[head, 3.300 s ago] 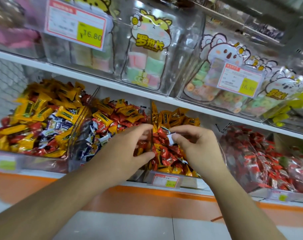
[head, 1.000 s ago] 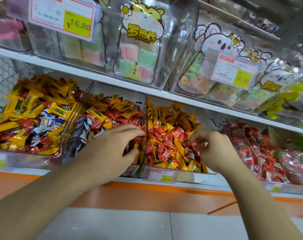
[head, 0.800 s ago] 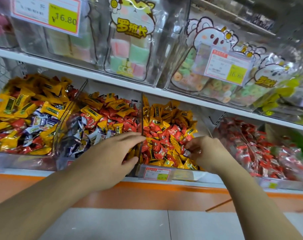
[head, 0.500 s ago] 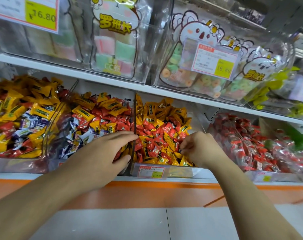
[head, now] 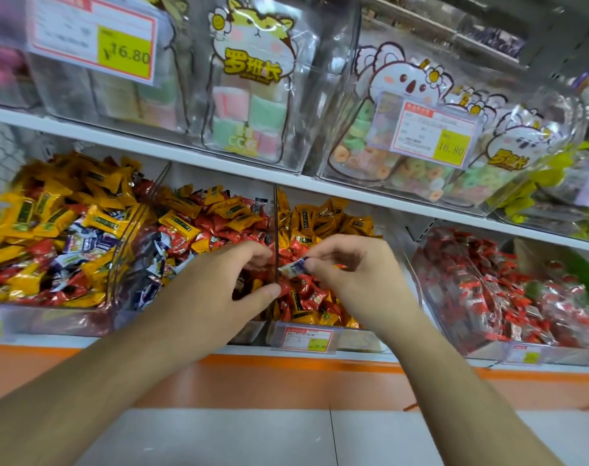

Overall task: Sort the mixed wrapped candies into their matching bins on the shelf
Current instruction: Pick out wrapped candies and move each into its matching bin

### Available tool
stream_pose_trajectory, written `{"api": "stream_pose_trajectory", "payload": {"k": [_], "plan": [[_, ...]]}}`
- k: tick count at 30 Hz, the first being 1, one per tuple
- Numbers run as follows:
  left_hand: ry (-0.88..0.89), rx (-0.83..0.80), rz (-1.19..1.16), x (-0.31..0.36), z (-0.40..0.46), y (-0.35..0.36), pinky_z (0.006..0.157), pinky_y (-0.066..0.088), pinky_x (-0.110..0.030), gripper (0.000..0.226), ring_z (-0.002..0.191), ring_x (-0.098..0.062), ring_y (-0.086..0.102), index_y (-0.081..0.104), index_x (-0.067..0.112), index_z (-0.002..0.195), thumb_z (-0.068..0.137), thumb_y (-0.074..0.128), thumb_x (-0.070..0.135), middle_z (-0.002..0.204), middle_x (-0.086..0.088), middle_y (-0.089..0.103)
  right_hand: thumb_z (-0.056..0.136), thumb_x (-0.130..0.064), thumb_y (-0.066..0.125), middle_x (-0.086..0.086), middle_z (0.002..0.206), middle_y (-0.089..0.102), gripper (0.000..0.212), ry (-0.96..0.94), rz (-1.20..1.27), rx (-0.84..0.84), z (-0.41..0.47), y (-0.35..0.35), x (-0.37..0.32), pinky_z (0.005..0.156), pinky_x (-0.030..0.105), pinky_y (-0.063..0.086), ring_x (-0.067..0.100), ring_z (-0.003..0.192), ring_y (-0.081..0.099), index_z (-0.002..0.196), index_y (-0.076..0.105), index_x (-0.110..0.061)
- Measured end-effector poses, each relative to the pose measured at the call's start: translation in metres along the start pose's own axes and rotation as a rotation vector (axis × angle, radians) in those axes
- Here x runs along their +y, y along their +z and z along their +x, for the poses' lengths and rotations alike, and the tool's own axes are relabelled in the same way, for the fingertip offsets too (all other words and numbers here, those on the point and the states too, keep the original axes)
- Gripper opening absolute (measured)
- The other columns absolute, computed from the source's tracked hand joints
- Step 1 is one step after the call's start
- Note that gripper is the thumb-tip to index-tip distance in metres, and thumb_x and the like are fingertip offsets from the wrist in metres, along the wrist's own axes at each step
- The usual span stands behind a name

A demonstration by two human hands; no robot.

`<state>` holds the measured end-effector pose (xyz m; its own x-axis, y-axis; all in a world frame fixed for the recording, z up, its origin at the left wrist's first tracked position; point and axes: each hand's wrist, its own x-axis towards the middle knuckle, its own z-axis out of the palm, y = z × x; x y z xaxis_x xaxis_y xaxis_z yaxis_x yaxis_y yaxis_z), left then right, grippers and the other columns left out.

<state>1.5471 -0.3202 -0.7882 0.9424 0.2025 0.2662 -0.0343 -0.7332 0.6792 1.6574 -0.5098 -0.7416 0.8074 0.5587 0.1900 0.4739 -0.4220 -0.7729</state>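
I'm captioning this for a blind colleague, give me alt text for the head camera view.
A person's right hand pinches a small blue-and-white wrapped candy above a clear bin of red and yellow candies, while the left hand rests at the divider beside it. Bagged sweets with price tags fill the shelf above.

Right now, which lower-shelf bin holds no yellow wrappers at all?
The far-right bin: its wrapped candies are red and clear. The three bins left of it all mix yellow with red.

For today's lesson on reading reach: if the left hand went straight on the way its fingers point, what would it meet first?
Probably the clear divider between the two bins: the left hand points right and its fingertips already sit at it, though depth is unclear.
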Motion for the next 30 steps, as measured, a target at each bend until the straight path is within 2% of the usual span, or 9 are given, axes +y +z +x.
{"api": "stream_pose_trajectory", "payload": {"k": [5,8,10,12,14,17,22,24,30], "plan": [[-0.036,0.101,-0.037,0.001,-0.001,-0.013,0.069,0.049,-0.012,0.011,0.089,0.008,0.062,0.067,0.041,0.098,0.091,0.075,0.04,0.085,0.023,0.067,0.092,-0.014,0.077,-0.009,0.085,0.077,0.013,-0.041,0.126,-0.061,0.001,0.024,-0.016,0.073,0.021,0.056,0.007,0.081,0.071,0.094,0.082,-0.026],[-0.058,0.155,0.072,-0.007,0.0,-0.02,0.063,0.051,-0.021,0.007,0.073,0.001,0.062,0.067,0.037,0.096,0.093,0.073,0.035,0.082,0.022,0.066,0.094,-0.01,0.074,-0.009,0.087,0.077,0.02,-0.021,0.117,0.025,0.007,0.018,-0.006,0.073,0.02,0.055,0.007,0.082,0.07,0.098,0.081,-0.028],[-0.077,0.152,0.174,-0.012,0.001,-0.024,0.071,0.048,-0.016,0.023,0.086,-0.002,0.064,0.067,0.034,0.118,0.096,0.07,0.03,0.107,0.02,0.067,0.095,-0.009,0.071,-0.011,0.086,0.076,0.022,-0.008,0.017,0.127,0.011,0.009,0.008,0.072,0.017,0.052,0.006,0.081,0.069,0.097,0.079,-0.03],[-0.077,0.105,0.224,-0.016,0.001,-0.024,0.093,0.045,-0.021,0.047,0.121,-0.01,0.06,0.056,0.032,0.143,0.097,0.067,0.027,0.14,0.013,0.059,0.096,-0.008,0.068,-0.016,0.087,0.074,0.025,0.03,-0.147,0.199,0.013,0.0,0.021,0.071,0.01,0.047,0.001,0.085,0.068,0.098,0.076,-0.031],[-0.035,0.038,0.201,-0.015,0.001,-0.023,0.104,0.036,-0.019,0.054,0.136,-0.006,0.048,0.046,0.036,0.151,0.1,0.062,0.03,0.152,0.018,0.047,0.093,-0.003,0.064,-0.017,0.089,0.073,0.03,0.082,-0.289,0.19,0.013,-0.006,0.032,0.068,0.002,0.042,-0.003,0.089,0.065,0.102,0.074,-0.03],[0.011,-0.103,0.164,-0.011,-0.001,-0.014,0.116,0.03,-0.022,0.056,0.144,0.004,0.033,0.033,0.047,0.156,0.104,0.053,0.042,0.159,0.033,0.028,0.092,-0.004,0.067,-0.012,0.109,0.072,0.036,0.138,-0.458,0.11,0.014,-0.013,0.042,0.073,0.001,0.038,0.005,0.104,0.065,0.118,0.071,-0.029],[0.023,-0.31,0.168,0.002,-0.007,0.0,0.126,0.025,-0.036,0.065,0.151,0.009,0.013,0.007,0.058,0.158,0.104,0.044,0.056,0.158,0.047,-0.008,0.093,-0.014,0.071,0.001,0.142,0.058,0.055,0.195,-0.592,0.031,0.015,-0.019,0.046,0.097,0.022,0.037,0.021,0.132,0.052,0.144,0.056,-0.024],[0.012,-0.346,0.175,0.002,-0.008,0.003,0.124,0.029,-0.04,0.065,0.151,0.004,0.021,0.007,0.059,0.157,0.104,0.043,0.058,0.153,0.051,-0.015,0.094,-0.018,0.072,0.002,0.14,0.059,0.054,0.255,-0.549,0.013,0.015,-0.018,0.05,0.092,0.023,0.04,0.022,0.125,0.056,0.145,0.055,-0.027],[0.023,-0.315,0.166,-0.001,-0.006,0.004,0.123,0.023,-0.032,0.061,0.149,0.014,0.005,0.013,0.061,0.156,0.104,0.044,0.057,0.152,0.054,-0.011,0.095,-0.024,0.073,-0.011,0.111,0.067,0.026,0.285,-0.493,-0.101,0.016,-0.018,0.06,0.079,0.02,0.045,0.01,0.102,0.061,0.12,0.073,-0.032]]}}
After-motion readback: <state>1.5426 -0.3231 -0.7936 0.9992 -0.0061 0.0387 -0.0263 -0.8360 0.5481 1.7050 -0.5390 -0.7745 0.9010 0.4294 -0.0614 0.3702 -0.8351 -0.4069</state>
